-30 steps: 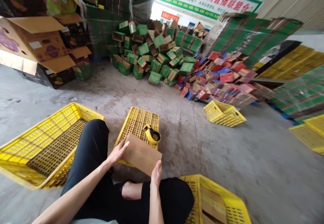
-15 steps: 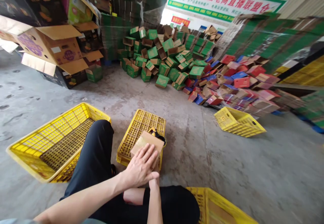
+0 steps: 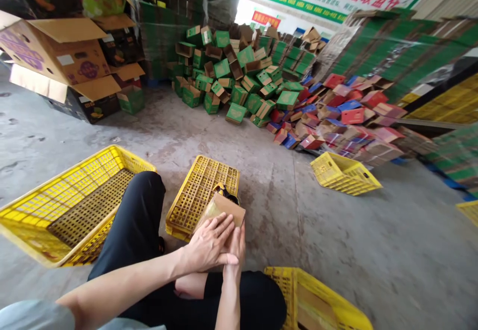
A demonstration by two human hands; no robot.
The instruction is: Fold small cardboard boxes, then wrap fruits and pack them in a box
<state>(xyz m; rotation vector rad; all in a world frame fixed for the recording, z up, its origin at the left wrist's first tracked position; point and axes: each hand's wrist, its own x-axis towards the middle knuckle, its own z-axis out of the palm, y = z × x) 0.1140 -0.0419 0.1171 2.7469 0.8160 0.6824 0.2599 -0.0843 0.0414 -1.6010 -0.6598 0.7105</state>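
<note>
A small brown cardboard box (image 3: 228, 209) is between my two hands, in front of my crossed legs and tilted. My left hand (image 3: 209, 243) lies flat across its top with the fingers stretched out; the thumb reaches over my right wrist. Along the box's right side my right hand (image 3: 236, 246) supports it, its fingers partly hidden under the left. Just beyond the box, a yellow-and-black tool (image 3: 221, 189), which looks like a tape dispenser, rests on an upturned yellow crate (image 3: 203, 175). The box covers part of this tool.
A large yellow crate (image 3: 93, 180) stands left of my knee. Another yellow crate (image 3: 336, 302) with cardboard inside is at lower right, and a third (image 3: 343, 173) lies farther right. Piles of green boxes (image 3: 235, 113) and red-blue boxes (image 3: 353, 116) fill the back; big cartons (image 3: 70, 56) are stacked left.
The box has turned and tilted a little. My right hand has come up along its right side, its fingers now showing. My left hand stays flat on it. The view has shifted slightly.
</note>
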